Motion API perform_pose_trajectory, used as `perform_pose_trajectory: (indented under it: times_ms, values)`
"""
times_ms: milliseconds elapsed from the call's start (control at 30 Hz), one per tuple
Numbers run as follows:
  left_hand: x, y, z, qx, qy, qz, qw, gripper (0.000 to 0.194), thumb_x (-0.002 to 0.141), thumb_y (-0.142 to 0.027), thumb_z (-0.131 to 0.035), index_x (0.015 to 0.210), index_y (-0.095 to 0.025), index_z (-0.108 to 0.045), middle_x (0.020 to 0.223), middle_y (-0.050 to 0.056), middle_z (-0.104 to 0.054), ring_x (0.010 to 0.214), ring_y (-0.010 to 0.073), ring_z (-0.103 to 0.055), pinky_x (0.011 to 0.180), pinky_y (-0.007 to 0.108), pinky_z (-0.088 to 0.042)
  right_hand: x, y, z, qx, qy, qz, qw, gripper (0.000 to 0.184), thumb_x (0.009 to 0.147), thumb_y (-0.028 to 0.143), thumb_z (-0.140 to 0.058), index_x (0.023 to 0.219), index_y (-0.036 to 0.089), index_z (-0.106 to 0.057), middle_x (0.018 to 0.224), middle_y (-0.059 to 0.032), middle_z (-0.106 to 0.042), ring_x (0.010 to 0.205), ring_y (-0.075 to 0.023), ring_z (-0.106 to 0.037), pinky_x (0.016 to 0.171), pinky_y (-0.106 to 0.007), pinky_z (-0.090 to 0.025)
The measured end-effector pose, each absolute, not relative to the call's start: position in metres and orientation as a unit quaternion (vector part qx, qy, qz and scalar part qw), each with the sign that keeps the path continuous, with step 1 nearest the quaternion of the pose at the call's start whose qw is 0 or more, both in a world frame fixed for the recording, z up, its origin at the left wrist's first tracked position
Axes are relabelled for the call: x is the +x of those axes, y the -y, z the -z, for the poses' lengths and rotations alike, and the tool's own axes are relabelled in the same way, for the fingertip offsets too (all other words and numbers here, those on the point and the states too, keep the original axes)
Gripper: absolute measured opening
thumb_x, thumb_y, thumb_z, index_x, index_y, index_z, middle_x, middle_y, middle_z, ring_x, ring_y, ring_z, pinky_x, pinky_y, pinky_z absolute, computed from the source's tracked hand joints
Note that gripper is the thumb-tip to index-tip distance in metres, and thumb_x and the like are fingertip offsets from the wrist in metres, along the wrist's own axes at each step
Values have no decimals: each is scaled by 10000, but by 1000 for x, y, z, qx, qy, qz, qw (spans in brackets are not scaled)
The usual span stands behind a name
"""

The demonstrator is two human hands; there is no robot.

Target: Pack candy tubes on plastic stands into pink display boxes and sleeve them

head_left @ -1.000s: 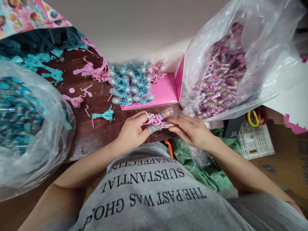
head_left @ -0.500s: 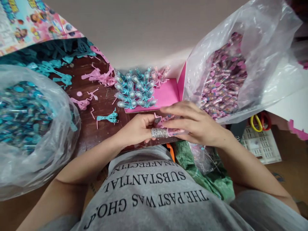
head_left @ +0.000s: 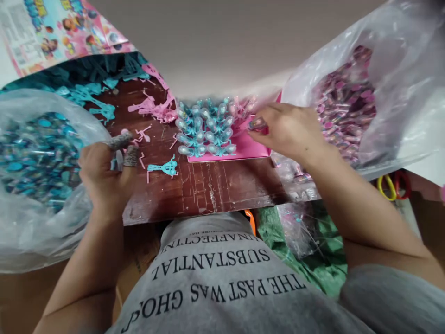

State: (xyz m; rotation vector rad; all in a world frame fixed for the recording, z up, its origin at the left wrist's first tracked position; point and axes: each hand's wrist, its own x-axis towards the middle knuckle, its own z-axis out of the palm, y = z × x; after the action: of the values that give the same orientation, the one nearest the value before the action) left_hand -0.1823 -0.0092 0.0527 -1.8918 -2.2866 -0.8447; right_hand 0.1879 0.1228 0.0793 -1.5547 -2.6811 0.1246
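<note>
My right hand (head_left: 288,132) is pinched on a clear capsule piece (head_left: 257,123) with pink parts, over the bare pink floor of the open box (head_left: 248,146). Most of that piece is hidden by my fingers. Beside it in the box stand rows of teal clear-capsule pieces (head_left: 205,127) and several pink ones (head_left: 242,106). My left hand (head_left: 107,171) is apart from the box, at the rim of the left bag, close to small pink plastic parts (head_left: 142,134). Its thumb and a finger, wrapped in grey tape, are spread with nothing visible between them.
At the left, a plastic bag (head_left: 88,113) holds teal capsules. Another bag (head_left: 392,93) at the right holds pink ones. Teal frames (head_left: 102,110) and pink frames (head_left: 156,109) lie at the back left. One teal frame (head_left: 165,167) lies in front. Scissors (head_left: 392,185) are at the right.
My hands were together in front of the box around a pink piece. Now they are apart: the right has carried the piece over the box, the left has moved towards the left bag.
</note>
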Motion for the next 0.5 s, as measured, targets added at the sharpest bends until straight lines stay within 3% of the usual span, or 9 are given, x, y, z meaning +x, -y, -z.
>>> perform_pose_trajectory:
  times_ms: [100,233,400,500]
  values:
    - [-203,23,-56,-624,750,203,76,321,957,-453,-616,981,-156,-735,847,98,-665,951,292,-615,915,428,-460,173,-121,-93,-492,870,-4,-26,365,1006,406,-516,1191,164,-716,1179,-182,-767,1029,-333,-691,701,-375,-421]
    - [-210,16,-52,-633,766,108,31,269,974,-403,-572,958,-177,-717,885,107,-690,989,299,-612,893,412,-429,160,-118,-100,-472,877,21,-84,359,994,388,-495,1126,136,-715,1112,-199,-776,965,-342,-707,655,-371,-364]
    - [-236,-27,-20,-646,760,68,3,209,966,-294,-581,1096,-190,-708,1088,112,-727,1116,298,-553,1015,447,-384,154,-122,-88,-476,879,-9,15,363,1003,458,-497,1076,190,-731,993,-162,-782,912,-323,-697,711,-389,-441]
    - [-261,-48,2,-659,748,77,-13,164,942,-274,-602,1056,-222,-708,1007,50,-726,1113,291,-515,1069,509,-329,154,-126,-78,-479,874,-22,78,375,1009,460,-514,1071,164,-736,1020,-178,-777,974,-346,-703,767,-420,-499]
